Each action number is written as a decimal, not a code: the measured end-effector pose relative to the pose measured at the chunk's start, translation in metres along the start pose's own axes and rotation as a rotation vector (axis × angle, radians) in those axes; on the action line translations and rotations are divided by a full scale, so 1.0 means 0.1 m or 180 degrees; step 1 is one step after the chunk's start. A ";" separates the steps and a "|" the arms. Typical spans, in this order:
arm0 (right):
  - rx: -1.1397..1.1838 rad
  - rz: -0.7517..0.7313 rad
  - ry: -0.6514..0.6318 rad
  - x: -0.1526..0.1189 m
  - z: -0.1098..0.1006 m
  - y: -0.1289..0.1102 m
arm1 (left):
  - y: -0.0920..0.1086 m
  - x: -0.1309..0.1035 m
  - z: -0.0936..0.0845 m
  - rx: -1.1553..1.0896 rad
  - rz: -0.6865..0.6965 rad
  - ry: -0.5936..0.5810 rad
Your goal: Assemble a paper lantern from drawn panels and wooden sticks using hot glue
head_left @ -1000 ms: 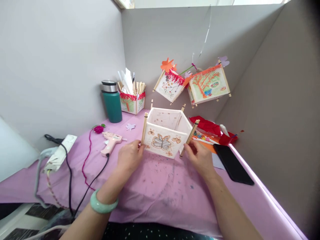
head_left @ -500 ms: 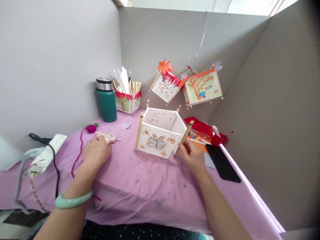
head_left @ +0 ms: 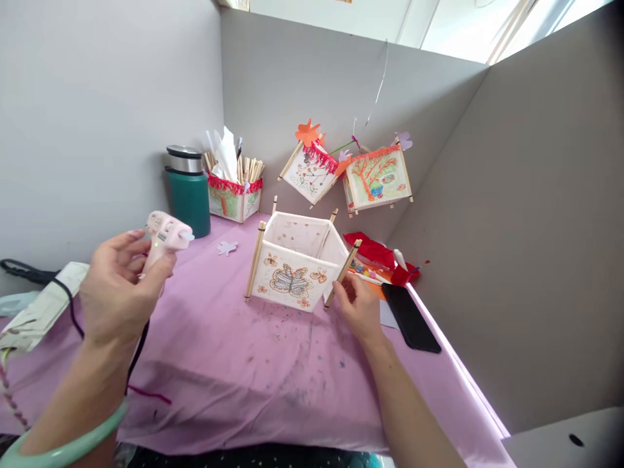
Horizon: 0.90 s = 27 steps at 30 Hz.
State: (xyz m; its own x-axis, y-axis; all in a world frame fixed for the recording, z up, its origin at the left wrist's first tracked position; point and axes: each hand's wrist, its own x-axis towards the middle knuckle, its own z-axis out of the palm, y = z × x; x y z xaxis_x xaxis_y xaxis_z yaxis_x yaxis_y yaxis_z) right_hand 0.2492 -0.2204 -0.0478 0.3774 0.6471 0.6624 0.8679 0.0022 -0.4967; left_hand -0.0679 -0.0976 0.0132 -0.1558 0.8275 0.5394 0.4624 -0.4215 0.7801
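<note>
My left hand (head_left: 119, 283) holds a pale pink glue gun (head_left: 166, 237) up off the cloth, its nozzle toward the right. A white fabric box (head_left: 292, 279) with stick corners and a butterfly drawing stands upright in the middle, open at the top. The fingers of my right hand (head_left: 358, 305) pinch the stick (head_left: 345, 273) at its front right corner. A small lilac paper flower (head_left: 227, 247) lies to the left of the box.
Behind stand a green bottle (head_left: 189, 195) and a decorated holder of sticks (head_left: 234, 198). Two decorated boxes (head_left: 312, 172) hang at the back. On the right are a black phone (head_left: 412, 317) and red material (head_left: 368, 250). A power strip (head_left: 43, 309) lies left.
My left hand has lifted the glue gun off the cloth and moved left with it. My right hand stays at the box's corner stick. The whole view has shifted a little.
</note>
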 end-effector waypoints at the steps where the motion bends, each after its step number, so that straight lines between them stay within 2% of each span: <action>1: -0.0006 -0.0003 0.0001 0.00 0.00 0.00 | 0.11 -0.06 -0.03 -0.0678 -0.0112 -0.0254; 3: -0.0019 -0.0016 -0.0001 0.00 0.00 -0.01 | 0.33 -0.22 -0.08 -0.1295 -0.0326 -0.0415; 5: -0.0046 -0.0037 0.0006 0.00 0.01 0.00 | 0.54 -0.40 -0.08 -0.1526 -0.0674 -0.1066; 8: -0.0118 -0.0048 0.0031 0.00 0.01 0.02 | 0.78 -0.67 0.01 -0.2106 -0.1104 -0.2039; 11: -0.0163 -0.0046 0.0044 0.01 -0.01 0.03 | 0.91 -0.85 0.17 -0.2646 -0.1285 -0.2823; 15: -0.0167 0.0025 0.0005 0.01 -0.04 0.01 | 0.91 -1.00 0.39 -0.3084 -0.1363 -0.3490; 17: -0.0121 0.0082 -0.0039 0.02 -0.06 0.01 | 0.87 -1.06 0.48 -0.2973 -0.1404 -0.3590; 22: -0.0046 0.0191 -0.0266 0.05 -0.09 0.06 | 0.73 -1.13 0.64 -0.2556 -0.1460 -0.3144; 25: 0.0064 0.0211 -0.0362 0.08 -0.11 0.08 | 0.70 -1.13 0.67 -0.2262 -0.1661 -0.3286; 27: 0.0075 0.0200 -0.0287 0.09 -0.11 0.06 | 0.72 -1.15 0.69 -0.2069 -0.1831 -0.3346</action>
State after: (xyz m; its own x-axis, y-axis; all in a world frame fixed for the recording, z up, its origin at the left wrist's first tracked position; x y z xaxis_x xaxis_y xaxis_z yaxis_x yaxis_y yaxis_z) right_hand 0.2614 -0.2229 -0.0390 0.3993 0.7126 0.5769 0.8353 -0.0233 -0.5493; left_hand 0.0440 -0.1975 -0.0146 0.6820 0.7100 -0.1756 0.0220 0.2201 0.9752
